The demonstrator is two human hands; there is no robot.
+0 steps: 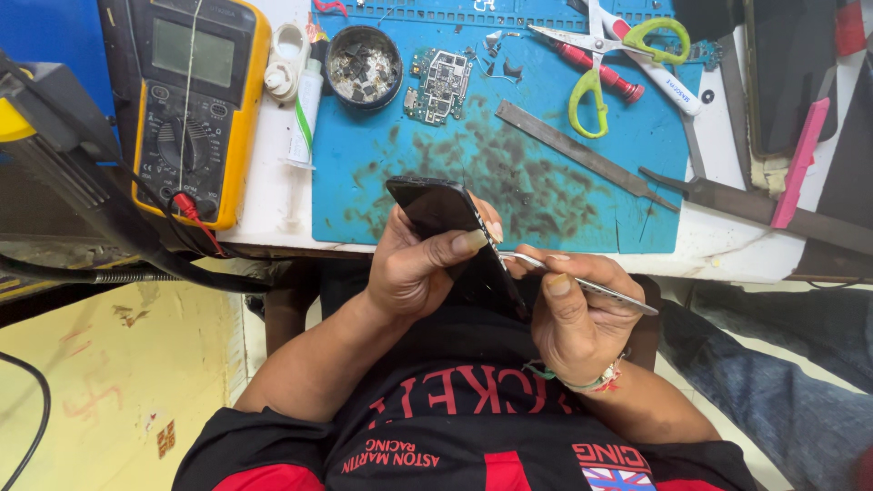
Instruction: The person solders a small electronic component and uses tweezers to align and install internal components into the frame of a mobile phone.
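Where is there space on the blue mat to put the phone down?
The blue mat is bare at its near left, between the round dish and the left hand, though smudged dark. The far side is crowded: circuit board, scissors, metal file.

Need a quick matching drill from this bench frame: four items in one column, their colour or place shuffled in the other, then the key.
Things:
1. scissors
2. multimeter
3. phone
4. circuit board

Descriptions:
A. black, gripped in the left hand
B. yellow case, left of the blue mat
C. green handles, lying at the mat's top right
D. bare, beside the round dish of small parts

The right hand holds a thin metal tool to the phone's edge.

Pairs: 1-C, 2-B, 3-A, 4-D
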